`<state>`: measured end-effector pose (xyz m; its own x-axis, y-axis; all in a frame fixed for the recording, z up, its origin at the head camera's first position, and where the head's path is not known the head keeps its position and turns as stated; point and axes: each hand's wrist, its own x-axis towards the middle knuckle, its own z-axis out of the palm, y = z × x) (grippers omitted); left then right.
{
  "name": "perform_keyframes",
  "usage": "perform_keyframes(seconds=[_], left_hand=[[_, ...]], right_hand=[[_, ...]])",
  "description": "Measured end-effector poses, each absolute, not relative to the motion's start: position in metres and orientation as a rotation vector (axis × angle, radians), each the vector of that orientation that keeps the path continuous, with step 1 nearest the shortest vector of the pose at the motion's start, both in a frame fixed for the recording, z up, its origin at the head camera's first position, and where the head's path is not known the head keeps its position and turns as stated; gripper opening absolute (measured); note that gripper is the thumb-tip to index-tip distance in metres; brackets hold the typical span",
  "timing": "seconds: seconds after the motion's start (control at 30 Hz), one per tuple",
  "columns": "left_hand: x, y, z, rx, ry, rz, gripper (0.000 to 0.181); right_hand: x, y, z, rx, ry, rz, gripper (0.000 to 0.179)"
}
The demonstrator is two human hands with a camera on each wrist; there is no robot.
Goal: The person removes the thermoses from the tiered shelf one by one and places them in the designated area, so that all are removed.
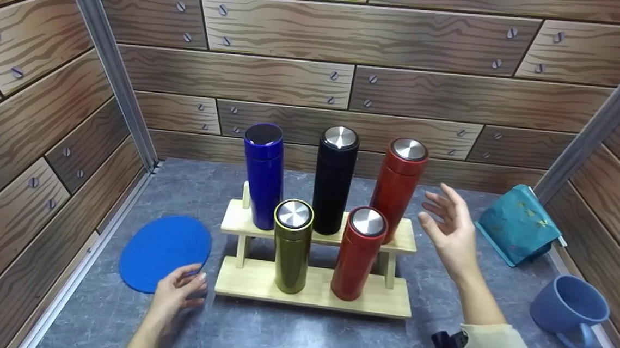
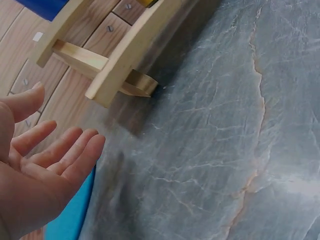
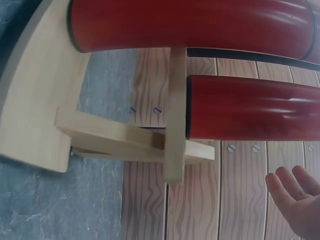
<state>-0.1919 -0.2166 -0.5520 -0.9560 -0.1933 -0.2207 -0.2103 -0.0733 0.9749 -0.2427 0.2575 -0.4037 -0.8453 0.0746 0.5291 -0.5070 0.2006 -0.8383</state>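
Observation:
A two-tier wooden rack (image 1: pixel 312 300) stands mid-table with several thermos bottles upright on it. On the upper shelf are a blue bottle (image 1: pixel 265 187), a black bottle (image 1: pixel 333 186) and a red bottle (image 1: pixel 396 193). The lower shelf bears an olive green bottle (image 1: pixel 292 254) and a second red bottle (image 1: pixel 355 262). My right hand (image 1: pixel 452 236) hovers just right of the upper red bottle, fingers apart from it and holding nothing. To the rack's left, my left hand (image 1: pixel 173 293) is by the edge of a round blue mat (image 1: pixel 165 248), its fingers loosely bent and empty.
At the right lies a teal bag (image 1: pixel 522 227) near the side wall. Closer to me, a blue mug (image 1: pixel 568 309) stands by the right edge. Wood-patterned walls (image 1: pixel 309 32) enclose the back and both sides of the grey marbled tabletop (image 1: pixel 298 342).

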Motion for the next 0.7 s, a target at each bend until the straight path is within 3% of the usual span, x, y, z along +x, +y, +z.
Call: perform_keyframes(seconds=[0.43, 0.7], left_hand=[[-0.196, -0.205, -0.569, -0.455, 2.057, 2.249, 0.051], [-0.199, -0.201, -0.575, -0.433, 2.015, 2.294, 0.051]], right_hand=[[-0.262, 0.244, -0.391, 0.392, -2.068, 1.744, 0.067], [-0.255, 0.226, -0.371, 0.397, -2.076, 1.760, 0.068]])
